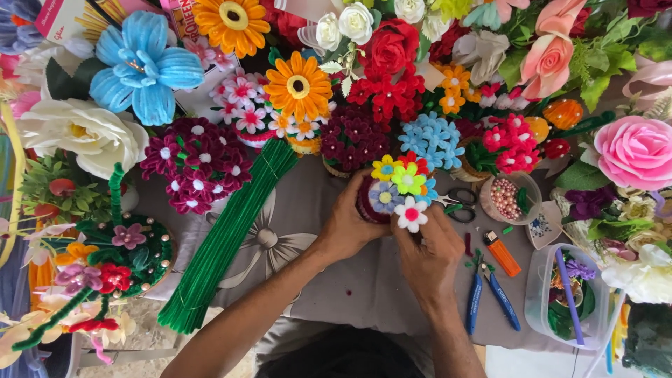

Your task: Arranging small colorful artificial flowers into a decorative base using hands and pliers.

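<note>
Both hands, L (348, 227) + R (428, 253), fingers gripping small flower pot (399, 192); pliers (490, 290), scissors (458, 203) just R.

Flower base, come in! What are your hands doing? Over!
Left hand cups the small flower pot. Right hand pinches the white flower on its bouquet. Scissors and blue pliers lie close by, touching nothing.

Both hands are gripping a small dark-red pot (367, 203) of multicoloured pipe-cleaner flowers (402, 187): the left hand (348, 224) is cupping its side, the right hand (428, 246) is pinching a white flower (411, 213). A green pipe-cleaner bundle (227, 234) is lying left on the tabletop (350, 287); blue-handled pliers (490, 290) are lying right.
</note>
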